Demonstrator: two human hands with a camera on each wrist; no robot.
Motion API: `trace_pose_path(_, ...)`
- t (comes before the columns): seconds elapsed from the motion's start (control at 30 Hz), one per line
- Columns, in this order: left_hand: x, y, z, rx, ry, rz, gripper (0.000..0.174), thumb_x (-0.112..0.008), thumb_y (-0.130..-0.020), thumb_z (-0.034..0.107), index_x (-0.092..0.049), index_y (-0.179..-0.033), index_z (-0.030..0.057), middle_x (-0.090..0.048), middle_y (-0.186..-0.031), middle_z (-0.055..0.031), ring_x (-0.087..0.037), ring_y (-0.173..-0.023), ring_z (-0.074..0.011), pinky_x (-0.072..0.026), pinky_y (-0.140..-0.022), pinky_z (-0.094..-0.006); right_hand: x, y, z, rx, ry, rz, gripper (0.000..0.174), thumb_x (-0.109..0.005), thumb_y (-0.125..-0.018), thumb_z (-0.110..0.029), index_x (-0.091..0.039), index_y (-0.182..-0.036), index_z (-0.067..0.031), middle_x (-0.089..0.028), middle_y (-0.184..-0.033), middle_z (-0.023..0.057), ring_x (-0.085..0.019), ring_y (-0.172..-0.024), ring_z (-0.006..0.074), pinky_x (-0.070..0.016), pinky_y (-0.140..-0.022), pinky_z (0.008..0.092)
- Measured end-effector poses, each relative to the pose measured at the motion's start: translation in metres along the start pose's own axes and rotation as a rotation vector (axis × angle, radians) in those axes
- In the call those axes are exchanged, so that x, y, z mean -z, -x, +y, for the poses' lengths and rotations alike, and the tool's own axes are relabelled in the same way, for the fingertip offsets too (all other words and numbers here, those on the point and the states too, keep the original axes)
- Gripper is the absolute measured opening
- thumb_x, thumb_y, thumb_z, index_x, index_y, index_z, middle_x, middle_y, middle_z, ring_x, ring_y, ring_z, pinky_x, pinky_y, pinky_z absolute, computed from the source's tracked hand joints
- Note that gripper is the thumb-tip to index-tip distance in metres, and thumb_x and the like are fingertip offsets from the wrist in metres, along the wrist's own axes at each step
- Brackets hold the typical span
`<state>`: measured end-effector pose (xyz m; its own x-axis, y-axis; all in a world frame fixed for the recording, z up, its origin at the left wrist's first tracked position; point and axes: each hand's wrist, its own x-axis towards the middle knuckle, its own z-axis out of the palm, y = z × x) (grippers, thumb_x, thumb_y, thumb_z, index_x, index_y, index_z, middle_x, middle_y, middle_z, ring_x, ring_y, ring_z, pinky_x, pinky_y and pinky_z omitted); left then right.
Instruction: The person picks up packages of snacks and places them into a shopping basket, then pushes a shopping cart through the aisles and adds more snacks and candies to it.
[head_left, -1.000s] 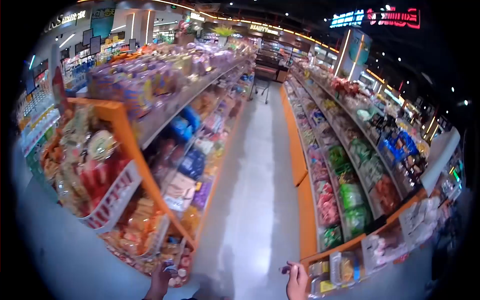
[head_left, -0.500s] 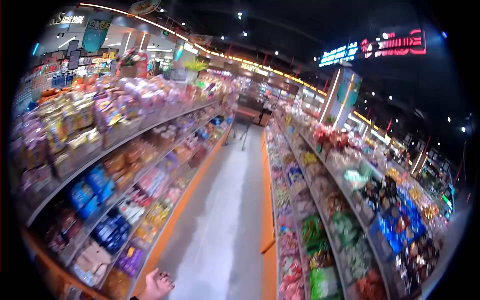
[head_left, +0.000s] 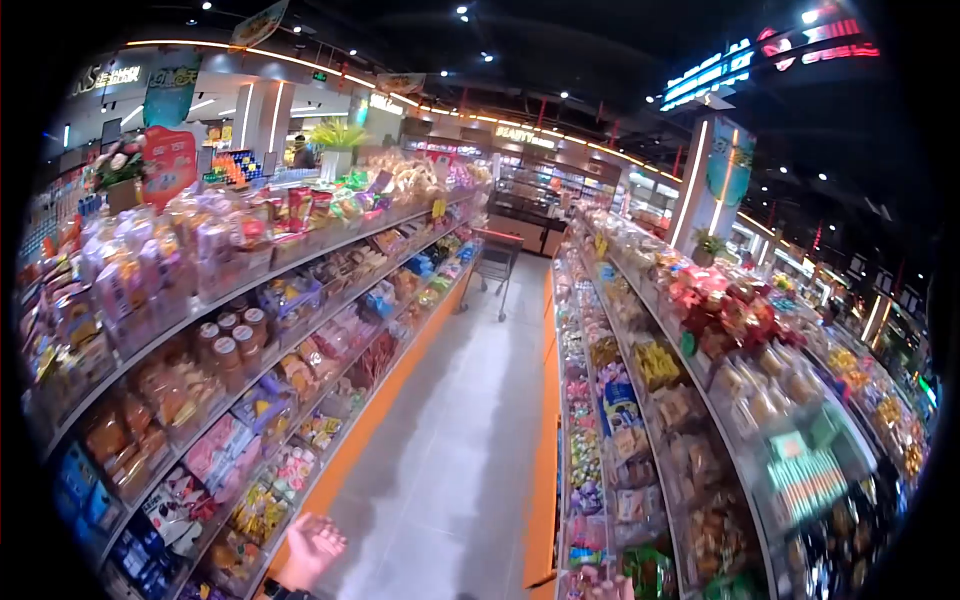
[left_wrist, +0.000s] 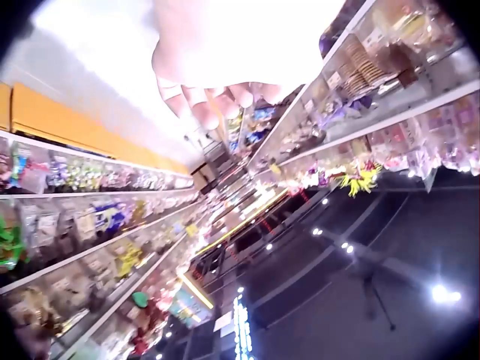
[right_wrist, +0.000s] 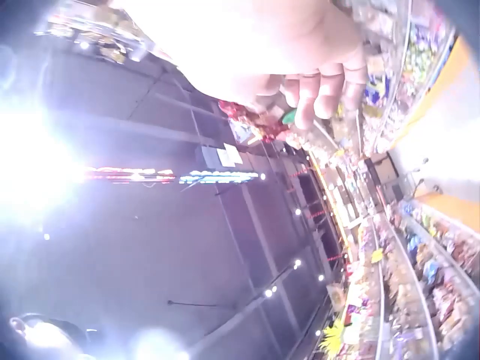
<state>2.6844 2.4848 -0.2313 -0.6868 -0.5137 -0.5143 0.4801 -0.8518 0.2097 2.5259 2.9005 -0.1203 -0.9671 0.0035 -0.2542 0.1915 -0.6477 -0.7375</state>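
My left hand [head_left: 312,550] hangs low in the head view beside the left shelf, its fingers loosely bent and nothing in them. The left wrist view shows the same hand [left_wrist: 225,52] overexposed, fingertips pointing down the aisle. At the bottom edge of the head view, my right hand [head_left: 605,587] shows only in part, in front of the right shelf's packets. Seen from the right wrist, that hand [right_wrist: 277,52] has loosely curled fingers and holds nothing. Bagged snacks [head_left: 275,472] on the left shelf are nearest to the left hand.
Tiered shelves of packaged food line both sides of the aisle floor [head_left: 420,450], with orange base boards [head_left: 375,410]. A shopping cart [head_left: 495,262] stands at the far end, near a counter [head_left: 525,235]. Lidded jars [head_left: 230,335] sit on the left shelf.
I have moved forward into the aisle, so the shelf ends have passed out of view and the cart looks nearer. The right hand, out of view half a second ago, shows again at the bottom.
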Motion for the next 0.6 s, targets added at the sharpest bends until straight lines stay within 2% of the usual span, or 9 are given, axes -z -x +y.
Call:
trace_pose_path(0.13,-0.022,-0.069,0.024,-0.214,-0.073,-0.07,0.023,-0.054,-0.082,0.033,-0.058,-0.075,0.0121,-0.059,-0.073,-0.003,-0.051,-0.065,-0.0225,-0.0429,-0.063,-0.0393,-0.101,-0.169,0.023,-0.036,0.153,-0.053,0.02,-0.05,-0.094,-0.029,-0.052,-0.085,-0.0107,-0.054,-0.078,0.0031,-0.053,-0.077,0.0177,-0.044,-0.07,0.0337)
trace_pose_path(0.2,-0.004,-0.113,0.027,-0.445,-0.08,-0.02,0.025,-0.055,-0.082,0.037,-0.054,-0.064,0.0187,-0.06,-0.074,0.003,-0.05,-0.063,-0.0193,-0.04,-0.058,-0.0364,-0.152,-0.23,0.025,-0.11,0.126,-0.12,0.02,-0.05,-0.094,-0.028,-0.052,-0.086,-0.0096,-0.054,-0.078,0.0044,-0.054,-0.078,0.0195,-0.045,-0.072,0.0346)
trace_pose_path(0.23,-0.01,-0.133,0.027,-0.484,-0.035,0.129,0.026,-0.055,-0.081,0.038,-0.053,-0.063,0.019,-0.059,-0.072,0.0033,-0.049,-0.06,-0.0176,-0.0379,-0.053,-0.0347,-0.172,-0.263,0.028,-0.14,0.105,-0.151,0.019,-0.05,-0.094,-0.027,-0.052,-0.087,-0.009,-0.054,-0.078,0.005,-0.055,-0.079,0.0204,-0.0455,-0.073,0.035)
trace_pose_path(0.33,-0.022,-0.222,0.025,-0.56,0.082,0.399,0.029,-0.056,-0.079,0.04,-0.049,-0.059,0.02,-0.056,-0.068,0.0057,-0.046,-0.055,-0.0148,-0.0341,-0.049,-0.0322,-0.158,-0.429,0.078,0.013,0.048,-0.325,0.019,-0.05,-0.094,-0.027,-0.051,-0.089,-0.0081,-0.055,-0.082,0.0076,-0.056,-0.081,0.0233,-0.0468,-0.077,0.0353)
trace_pose_path(0.37,-0.02,-0.258,0.026,-0.527,0.038,0.247,0.028,-0.057,-0.077,0.04,-0.048,-0.059,0.02,-0.055,-0.068,0.0058,-0.047,-0.058,-0.0156,-0.034,-0.051,-0.0319,-0.188,-0.444,0.076,0.058,0.065,-0.314,0.022,-0.048,-0.094,-0.027,-0.052,-0.095,-0.006,-0.056,-0.088,0.0099,-0.056,-0.083,0.0254,-0.0476,-0.082,0.037)
trace_pose_path(0.47,-0.099,-0.378,0.006,-0.503,0.082,0.214,0.03,-0.056,-0.078,0.04,-0.044,-0.059,0.0198,-0.052,-0.067,0.004,-0.047,-0.06,-0.0174,-0.0364,-0.055,-0.0349,-0.218,-0.527,0.074,-0.252,0.049,-0.267,0.028,-0.045,-0.096,-0.026,-0.053,-0.109,-0.0024,-0.058,-0.098,0.0121,-0.057,-0.086,0.0278,-0.0479,-0.083,0.039)
trace_pose_path(0.5,-0.149,-0.408,-0.01,-0.487,-0.067,-0.002,0.028,-0.056,-0.077,0.038,-0.044,-0.059,0.0201,-0.049,-0.064,0.0036,-0.044,-0.057,-0.0175,-0.0342,-0.053,-0.0337,-0.28,-0.514,0.063,0.125,0.338,-0.144,0.037,-0.043,-0.097,-0.025,-0.047,-0.124,0.0003,-0.058,-0.109,0.0149,-0.058,-0.094,0.0292,-0.0479,-0.084,0.0418)
trace_pose_path(0.53,-0.204,-0.454,-0.027,-0.442,0.13,0.297,0.026,-0.056,-0.077,0.034,-0.045,-0.059,0.0188,-0.048,-0.061,0.0016,-0.043,-0.053,-0.0181,-0.034,-0.051,-0.0337,-0.306,-0.529,0.057,0.138,0.345,-0.109,0.038,-0.043,-0.097,-0.024,-0.046,-0.125,0.0007,-0.058,-0.111,0.0157,-0.057,-0.096,0.0296,-0.0479,-0.084,0.0418)
trace_pose_path(0.6,-0.268,-0.529,-0.059,-0.214,0.095,0.1,0.022,-0.055,-0.078,0.028,-0.051,-0.063,0.0131,-0.052,-0.064,-0.0036,-0.046,-0.054,-0.0211,-0.0392,-0.054,-0.0369,-0.342,-0.574,0.05,0.138,0.374,-0.029,0.04,-0.043,-0.098,-0.024,-0.042,-0.129,0.0016,-0.057,-0.116,0.0174,-0.057,-0.101,0.0302,-0.048,-0.085,0.0418)
